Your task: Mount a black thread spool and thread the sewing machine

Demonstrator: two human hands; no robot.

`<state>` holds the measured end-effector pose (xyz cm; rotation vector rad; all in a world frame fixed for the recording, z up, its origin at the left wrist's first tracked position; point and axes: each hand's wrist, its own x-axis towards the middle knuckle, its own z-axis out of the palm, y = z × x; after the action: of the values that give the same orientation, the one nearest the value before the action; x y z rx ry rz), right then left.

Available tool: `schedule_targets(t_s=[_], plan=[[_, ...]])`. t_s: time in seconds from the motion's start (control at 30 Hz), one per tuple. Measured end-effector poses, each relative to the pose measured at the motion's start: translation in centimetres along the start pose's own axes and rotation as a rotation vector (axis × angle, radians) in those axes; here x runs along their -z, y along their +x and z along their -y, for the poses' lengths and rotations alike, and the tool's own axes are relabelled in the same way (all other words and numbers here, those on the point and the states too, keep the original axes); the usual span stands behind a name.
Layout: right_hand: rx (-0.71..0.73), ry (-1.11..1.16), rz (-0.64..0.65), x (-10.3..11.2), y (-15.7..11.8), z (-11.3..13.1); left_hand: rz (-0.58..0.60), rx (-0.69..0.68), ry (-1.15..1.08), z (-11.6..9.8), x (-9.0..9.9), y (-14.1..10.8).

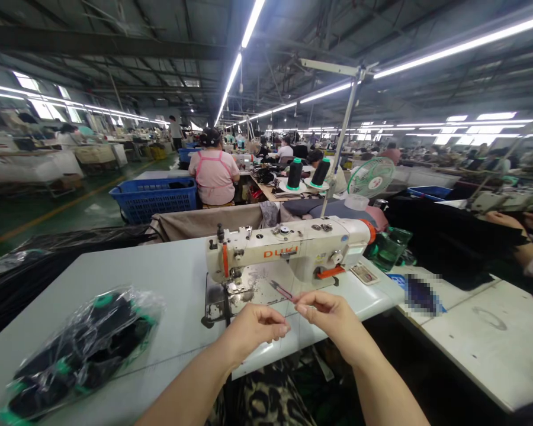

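Head view, single frame: your left hand [255, 328] is closed, thumb and forefinger pinched together on something too thin to resolve, most likely a strand of sewing thread. Your right hand [326, 316] is likewise curled, fingertips pinched, just beside the left and not touching it; a faint pale line seems to run between the two hands, so the thread appears to be held taut between them, above the near edge of the pale grey sewing table [160, 278]. Judgement on handling: the thread is nearly weightless, limp, easily snapped or lost from sight, so grip it close to its free end with fingertip pads. Just beyond your hands stands the cream-white industrial sewing machine with orange lettering [288, 251], needle end on the left. A small pink-handled thread snip [282, 290] lies on the machine bed near your right fingers. On the table at left rests a clear plastic bag of dark fabric pieces with green trim [84, 349]. Two black thread cones on teal cores [295, 173] stand behind the machine, beside a small green desk fan [373, 176]. A seated co-worker in a pink top [214, 174] faces away, next to a blue plastic crate [153, 198].
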<state>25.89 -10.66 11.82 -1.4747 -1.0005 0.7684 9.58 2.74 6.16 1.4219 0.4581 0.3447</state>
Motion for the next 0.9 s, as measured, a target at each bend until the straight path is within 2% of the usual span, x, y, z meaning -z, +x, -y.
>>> schedule_targets(t_s=[0.17,0.33,0.57,0.77,0.9], plan=[[-0.024,-0.017,0.058,-1.0,-0.4,-0.8,0.031,0.003,-0.011,-0.1,0.1,-0.5],[-0.021,-0.011,0.084,-1.6,-0.5,-1.0,0.111,-0.031,-0.012,-0.3,-0.1,-0.6],[-0.012,0.020,0.030,-1.8,0.1,-1.4,0.116,0.009,-0.043,-0.6,-0.7,-0.8],[0.036,0.047,-0.007,-1.8,-0.1,-1.5,0.147,-0.033,-0.068,-0.7,-0.2,-1.0],[-0.026,0.056,-0.014,-1.8,-0.7,-1.1,0.110,0.026,-0.149,-1.0,-0.2,-1.0]])
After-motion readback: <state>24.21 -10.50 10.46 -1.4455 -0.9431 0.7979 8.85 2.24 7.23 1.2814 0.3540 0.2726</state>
